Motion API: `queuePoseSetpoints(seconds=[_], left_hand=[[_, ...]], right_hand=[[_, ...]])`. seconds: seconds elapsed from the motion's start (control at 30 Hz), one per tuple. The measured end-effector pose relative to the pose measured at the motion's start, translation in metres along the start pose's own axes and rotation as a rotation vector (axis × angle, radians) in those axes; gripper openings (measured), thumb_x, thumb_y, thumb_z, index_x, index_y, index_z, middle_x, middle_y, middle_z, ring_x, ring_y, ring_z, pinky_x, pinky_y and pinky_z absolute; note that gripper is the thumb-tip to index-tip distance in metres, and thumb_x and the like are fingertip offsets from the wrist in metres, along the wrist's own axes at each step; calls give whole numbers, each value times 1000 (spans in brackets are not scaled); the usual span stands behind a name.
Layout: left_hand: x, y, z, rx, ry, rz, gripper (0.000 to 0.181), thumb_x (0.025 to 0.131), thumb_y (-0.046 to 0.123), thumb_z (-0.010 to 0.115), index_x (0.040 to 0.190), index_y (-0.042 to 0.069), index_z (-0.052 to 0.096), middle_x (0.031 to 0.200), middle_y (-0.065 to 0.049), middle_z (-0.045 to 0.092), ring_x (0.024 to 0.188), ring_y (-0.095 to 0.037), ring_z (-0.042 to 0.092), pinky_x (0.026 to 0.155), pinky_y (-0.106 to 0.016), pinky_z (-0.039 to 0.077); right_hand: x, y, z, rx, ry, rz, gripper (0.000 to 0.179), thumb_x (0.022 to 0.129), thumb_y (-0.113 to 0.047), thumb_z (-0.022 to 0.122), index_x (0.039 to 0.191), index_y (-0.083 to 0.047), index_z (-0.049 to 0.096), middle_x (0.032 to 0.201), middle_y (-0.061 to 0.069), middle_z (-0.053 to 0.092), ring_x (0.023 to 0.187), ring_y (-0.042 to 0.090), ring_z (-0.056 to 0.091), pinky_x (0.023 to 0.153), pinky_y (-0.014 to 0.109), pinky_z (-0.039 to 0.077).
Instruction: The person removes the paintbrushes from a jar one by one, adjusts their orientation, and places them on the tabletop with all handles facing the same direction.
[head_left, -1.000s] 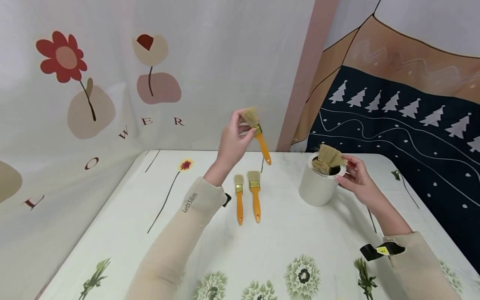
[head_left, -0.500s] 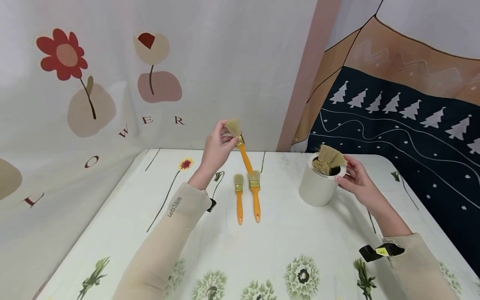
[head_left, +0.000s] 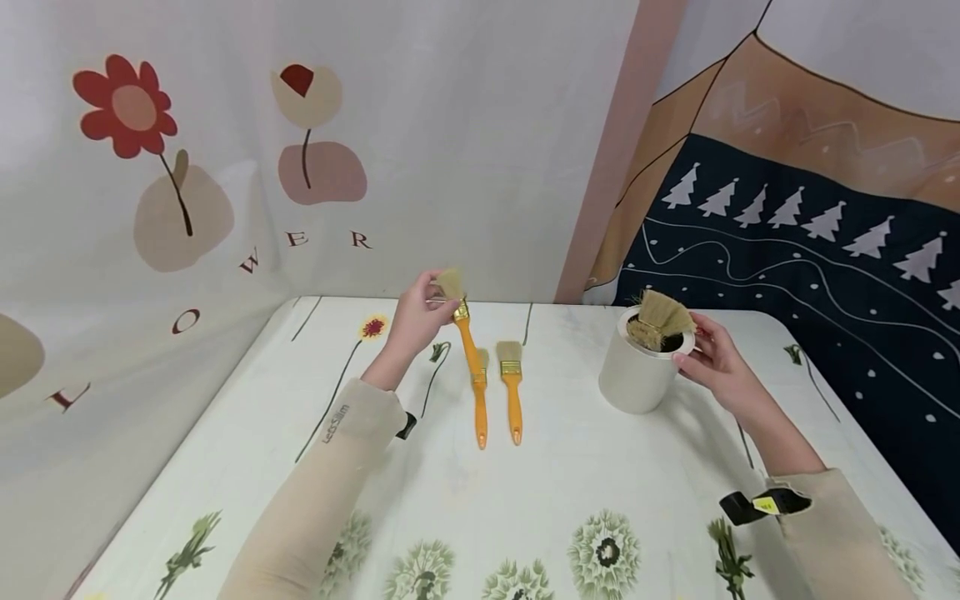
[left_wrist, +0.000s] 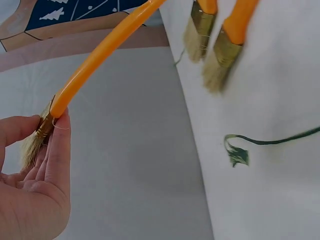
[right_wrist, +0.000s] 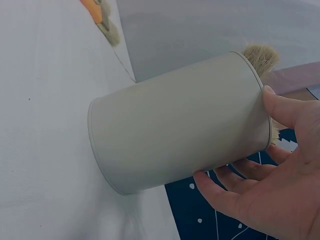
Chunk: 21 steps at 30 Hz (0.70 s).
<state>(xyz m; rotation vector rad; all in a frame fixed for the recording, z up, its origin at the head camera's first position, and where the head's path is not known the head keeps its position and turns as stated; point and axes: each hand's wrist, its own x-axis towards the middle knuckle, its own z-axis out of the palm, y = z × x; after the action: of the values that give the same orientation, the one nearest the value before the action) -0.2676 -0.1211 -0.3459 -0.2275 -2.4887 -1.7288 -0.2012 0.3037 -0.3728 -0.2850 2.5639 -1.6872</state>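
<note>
My left hand point(head_left: 414, 321) pinches a paintbrush point(head_left: 468, 337) by its brass ferrule, bristles up and the orange handle slanting down. In the head view this handle overlaps the top of a narrower paintbrush point(head_left: 481, 417) lying on the table. Just right of that lies a wider paintbrush point(head_left: 513, 404), bristles pointing away from me. My right hand point(head_left: 716, 364) holds the rim and side of a whitish can point(head_left: 633, 379), thumb and fingers bent around its edge. Tan bristles point(head_left: 665, 315) stick out of the can's mouth; the handles inside are hidden.
A white flowered cloth point(head_left: 555, 483) covers the table. Behind it hangs a pale curtain point(head_left: 465, 150) with printed flowers and letters. At the right is a dark blue cloth point(head_left: 750, 267) with printed trees. A camera strap point(head_left: 780, 498) sits on the right wrist.
My left hand has moved left and down with its paintbrush, from above the wider brush to above the narrower one. The right hand and the can have stayed in place.
</note>
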Motion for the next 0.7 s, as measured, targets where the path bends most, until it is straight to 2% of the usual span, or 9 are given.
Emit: queuePoseSetpoints(seconds=[0.3,0.43,0.53,0.7], left_hand=[[-2,-27,-3,24,-41,-105,51,97,8,63,143,4,43,130,-23,63,113,-37,68,89,-40,61],[0,-36,-1,45,-71,-143,50,97,8,62,144,4,42,128,-23,65,111,-36,68,90,-40,61],[0,-42,0,71,-110,-174,49,98,9,60,143,4,42,130,-24,63,110,-35,68,92,-43,60],[1,-53,2,114,-187,-260,50,100,9,57,145,2,38,134,-27,58,109,-35,67,94,-46,58]], right_hand=[[-2,1,0,1,1,6,80,105,-24,52,160,-15,-4,165,27,10,141,40,32,87,1,45],[-3,0,-1,-12,6,-7,79,105,-25,52,160,-16,-3,164,28,11,135,22,41,88,2,46],[-2,0,-1,-19,11,-21,78,105,-25,52,160,-17,-1,164,29,12,130,11,41,88,2,47],[-2,0,0,-11,13,-10,78,104,-26,52,160,-18,-1,164,28,12,134,19,40,88,2,47]])
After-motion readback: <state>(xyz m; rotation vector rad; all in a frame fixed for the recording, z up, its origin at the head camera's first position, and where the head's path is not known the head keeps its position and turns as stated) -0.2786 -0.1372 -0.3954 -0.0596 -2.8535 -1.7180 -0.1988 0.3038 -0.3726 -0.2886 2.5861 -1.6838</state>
